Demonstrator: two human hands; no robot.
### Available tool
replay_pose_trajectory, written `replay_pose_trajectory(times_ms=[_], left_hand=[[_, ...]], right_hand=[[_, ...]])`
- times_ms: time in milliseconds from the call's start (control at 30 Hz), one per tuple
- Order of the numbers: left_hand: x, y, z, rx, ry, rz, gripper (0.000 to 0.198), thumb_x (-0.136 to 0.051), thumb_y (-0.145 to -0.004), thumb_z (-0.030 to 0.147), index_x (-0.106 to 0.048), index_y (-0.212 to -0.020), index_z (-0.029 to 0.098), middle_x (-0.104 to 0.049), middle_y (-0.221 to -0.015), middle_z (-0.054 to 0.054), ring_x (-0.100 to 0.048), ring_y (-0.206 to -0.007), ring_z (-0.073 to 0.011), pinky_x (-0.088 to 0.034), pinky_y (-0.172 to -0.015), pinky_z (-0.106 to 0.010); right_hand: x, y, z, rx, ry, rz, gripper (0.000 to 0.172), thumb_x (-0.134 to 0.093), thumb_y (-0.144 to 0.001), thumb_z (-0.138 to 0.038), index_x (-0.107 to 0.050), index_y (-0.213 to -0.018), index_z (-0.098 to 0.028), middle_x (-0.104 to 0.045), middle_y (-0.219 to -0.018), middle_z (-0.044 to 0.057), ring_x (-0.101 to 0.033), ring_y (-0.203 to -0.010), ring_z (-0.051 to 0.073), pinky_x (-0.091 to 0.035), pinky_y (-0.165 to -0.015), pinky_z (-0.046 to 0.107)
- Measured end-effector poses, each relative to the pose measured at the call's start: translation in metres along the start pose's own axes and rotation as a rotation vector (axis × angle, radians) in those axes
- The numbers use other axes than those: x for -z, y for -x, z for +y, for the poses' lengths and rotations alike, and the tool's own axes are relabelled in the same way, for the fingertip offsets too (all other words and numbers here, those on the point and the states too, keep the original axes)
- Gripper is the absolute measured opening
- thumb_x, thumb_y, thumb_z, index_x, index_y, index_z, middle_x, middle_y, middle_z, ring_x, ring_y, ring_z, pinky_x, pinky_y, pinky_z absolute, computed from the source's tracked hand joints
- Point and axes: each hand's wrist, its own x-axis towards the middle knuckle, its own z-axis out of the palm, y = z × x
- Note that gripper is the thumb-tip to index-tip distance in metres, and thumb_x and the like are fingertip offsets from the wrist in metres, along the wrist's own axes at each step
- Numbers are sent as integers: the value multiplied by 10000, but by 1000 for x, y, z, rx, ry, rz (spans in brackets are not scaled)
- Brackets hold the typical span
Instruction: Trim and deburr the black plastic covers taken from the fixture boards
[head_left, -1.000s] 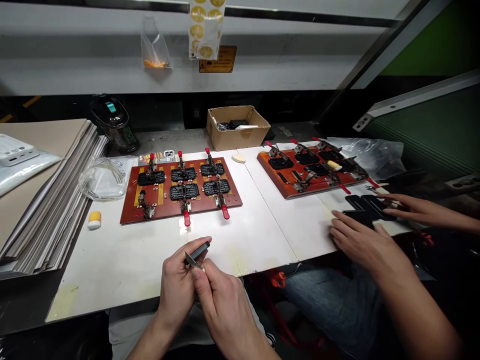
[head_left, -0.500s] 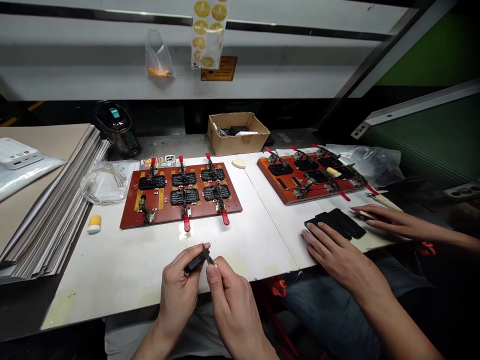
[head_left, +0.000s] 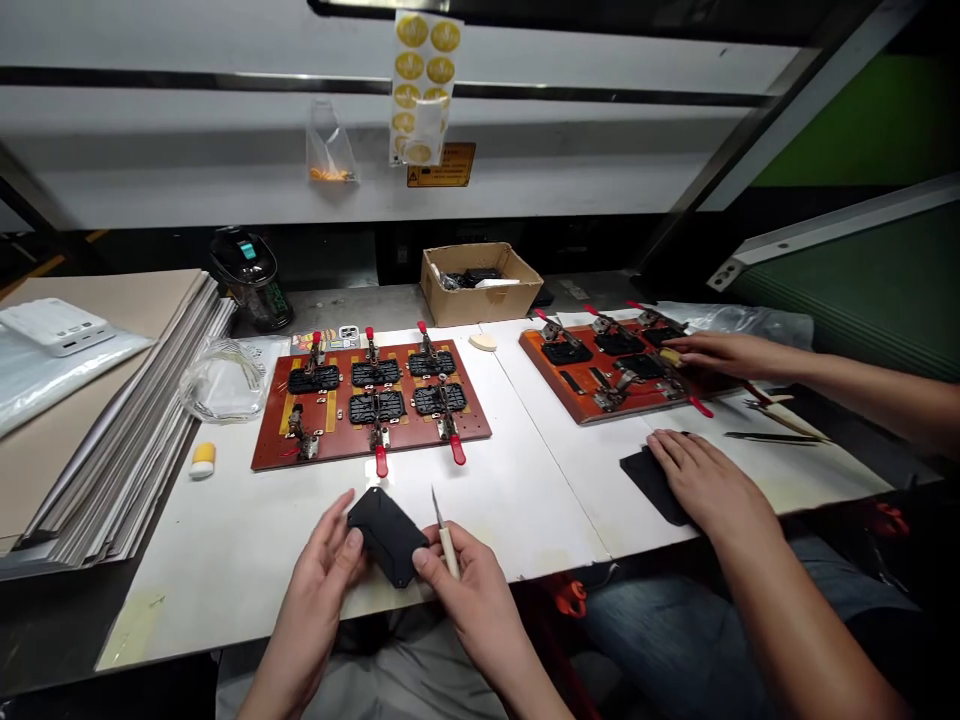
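My left hand (head_left: 321,580) grips a thin black plastic cover (head_left: 388,535) by its left edge, above the front of the white table. The cover is tilted, with its broad, smooth face showing. My right hand (head_left: 478,590) holds a craft knife (head_left: 448,548) with a pale handle, its blade pointing up and clear of the cover. The right thumb touches the cover's lower right corner. Beyond both hands lies a red-brown fixture board (head_left: 416,442) with red-handled toggle clamps and several black ribbed plastic parts on it.
To the right, a co-worker's hand (head_left: 701,485) rests on a black part (head_left: 652,487); the other hand (head_left: 720,352) reaches over a second fixture board (head_left: 581,405). Stacked cardboard (head_left: 150,440) stands left, near a yellow-and-white bottle (head_left: 202,460). A cardboard box (head_left: 480,305) sits behind.
The black cover has turned from edge-on to face-up, and the knife blade has come away from its edge. The co-worker's far hand moved from the tools to the second fixture board.
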Motion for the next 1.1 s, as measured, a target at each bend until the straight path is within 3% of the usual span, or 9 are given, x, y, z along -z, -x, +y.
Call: replay_pose_trajectory(times_ms=[100, 233, 367, 467, 633, 767, 867, 967, 1100], left_hand=[[12, -2, -1, 92, 62, -113, 662, -612, -914, 515, -386, -1472, 238, -672, -1300, -143, -676, -1170, -261, -570, -968, -372], [44, -15, 2, -86, -471, 14, 630, -559, -926, 517, -412, -1490, 276, -635, -1292, -127, -672, -1115, -285, -563, -959, -455], [95, -44, 13, -392, -1013, 311, 571, -479, -952, 494, -467, -1463, 240, -508, -1358, -159, -537, -1269, -351, -459, -1080, -541], [136, -74, 21, -361, -1175, 561, 591, -427, -962, 495, -485, -1420, 126, -485, -1315, -211, -493, -1284, -406, -424, -1088, -574], [171, -98, 30, -274, -1227, 595, 506, -409, -957, 427, -580, -1310, 108, -581, -1183, -202, -597, -1102, -394, -488, -983, -574], [144, -59, 23, -311, -943, 603, 488, -548, -914, 458, -535, -1357, 252, -647, -1221, -109, -681, -931, -274, -564, -925, -476], [92, 1, 2, -355, -552, 271, 562, -684, -856, 417, -488, -1373, 318, -665, -1302, -78, -695, -1091, -259, -612, -870, -338], [46, 50, -20, -399, -586, -27, 473, -608, -917, 281, -510, -1374, 356, -708, -1261, -46, -723, -1040, -208, -613, -854, -261], [39, 45, -24, -537, -816, -36, 676, -594, -942, 243, -303, -1543, 352, -579, -1472, -69, -576, -1327, -242, -527, -1087, -356]], right_hand=[[-6, 5, 3, 8, 410, -47, 289, -557, -978, -474, -638, -900, -208, -669, -760, 13, -632, -725, 202, -410, -661, 279], [2, 5, -1, 59, 945, 130, 289, -439, -1041, -445, -638, -1033, -235, -698, -810, 41, -670, -730, 255, -339, -593, 312], [17, -12, 2, 258, 1128, 331, 335, -388, -1063, -312, -570, -1325, -208, -676, -1029, 94, -638, -913, 270, -434, -725, 369], [22, -29, 13, 295, 1219, 374, 371, -424, -1035, -226, -542, -1386, -199, -642, -1168, 125, -597, -1010, 285, -458, -834, 426], [22, -33, 22, 349, 1141, 382, 389, -479, -1014, -247, -532, -1393, -177, -576, -1312, 158, -530, -1195, 327, -418, -1006, 499], [12, -7, 9, 318, 772, 278, 349, -389, -1056, -368, -600, -1276, -200, -623, -1144, 125, -590, -1041, 270, -457, -918, 427], [-9, 11, 0, 177, 328, -109, 388, -410, -1035, -505, -603, -1210, -217, -637, -959, 57, -598, -802, 187, -477, -712, 295], [-30, 18, -1, 114, 32, -357, 484, -526, -948, -628, -572, -1200, -218, -598, -855, 11, -535, -698, 156, -399, -579, 239], [-30, 11, 4, 57, 47, -199, 386, -516, -980, -579, -569, -1111, -220, -466, -756, -40, -432, -678, 132, -343, -615, 240]])
